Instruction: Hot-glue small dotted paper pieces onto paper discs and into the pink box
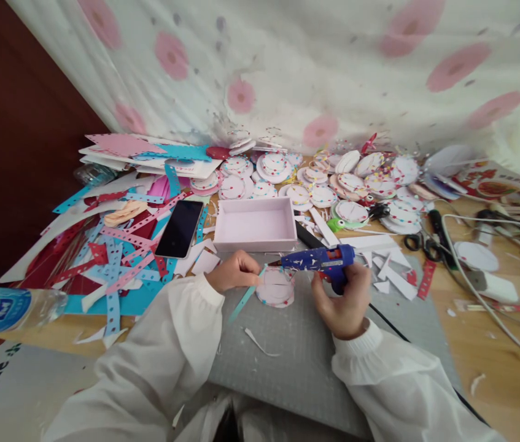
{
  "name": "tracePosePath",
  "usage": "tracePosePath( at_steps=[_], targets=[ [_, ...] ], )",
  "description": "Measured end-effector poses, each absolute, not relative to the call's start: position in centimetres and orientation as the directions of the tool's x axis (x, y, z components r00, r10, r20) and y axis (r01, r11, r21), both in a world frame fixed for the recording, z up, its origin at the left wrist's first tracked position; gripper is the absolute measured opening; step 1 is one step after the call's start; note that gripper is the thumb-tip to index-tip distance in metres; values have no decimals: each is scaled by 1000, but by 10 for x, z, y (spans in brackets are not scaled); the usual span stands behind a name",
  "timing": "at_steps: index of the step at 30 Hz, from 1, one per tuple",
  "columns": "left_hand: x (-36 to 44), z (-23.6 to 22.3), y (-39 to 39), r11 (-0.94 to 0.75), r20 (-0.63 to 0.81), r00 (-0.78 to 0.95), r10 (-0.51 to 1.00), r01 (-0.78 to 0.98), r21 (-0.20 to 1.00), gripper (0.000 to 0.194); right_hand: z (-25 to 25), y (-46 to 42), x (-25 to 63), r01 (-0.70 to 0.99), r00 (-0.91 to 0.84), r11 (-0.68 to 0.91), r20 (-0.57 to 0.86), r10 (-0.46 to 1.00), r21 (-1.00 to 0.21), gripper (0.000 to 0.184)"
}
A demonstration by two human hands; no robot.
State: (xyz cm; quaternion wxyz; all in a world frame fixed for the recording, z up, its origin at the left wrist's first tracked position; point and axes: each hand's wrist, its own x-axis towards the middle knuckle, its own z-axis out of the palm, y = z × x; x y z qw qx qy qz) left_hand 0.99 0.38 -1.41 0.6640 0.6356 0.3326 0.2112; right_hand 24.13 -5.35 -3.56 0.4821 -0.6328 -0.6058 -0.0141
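In my right hand [345, 302] is a blue hot glue gun [317, 261], its nozzle pointing left. My left hand [236, 271] pinches a narrow teal paper strip [242, 303] that hangs down toward the lower left. The nozzle tip is close to the top end of this strip; whether they touch I cannot tell. Below the nozzle, a round pale pink paper piece [276, 287] with coloured dots along its edge lies on the grey cutting mat [282, 362]. Just behind stands an open white box [255, 227].
Left of the mat are a phone [180, 229], piled dotted paper strips [116, 258] and a plastic bottle [15, 310]. Many decorated paper discs [273, 166] line the back. Scissors [423, 244], paper scraps [395, 273] and a white cable [462, 276] lie to the right.
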Motion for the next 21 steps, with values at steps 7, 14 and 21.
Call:
tracePosePath(
  at_steps=[7,14,21],
  targets=[
    [10,-14,4,105,-175,684,708,142,984,44,-37,-54,242,798,256,188,604,755,-573,41],
    [10,-13,4,134,-195,688,699,142,981,42,-36,-55,241,787,254,182,578,775,-590,44],
    [10,-12,3,151,-206,685,698,140,979,41,-36,-55,241,786,241,204,592,769,-584,43]
  ],
)
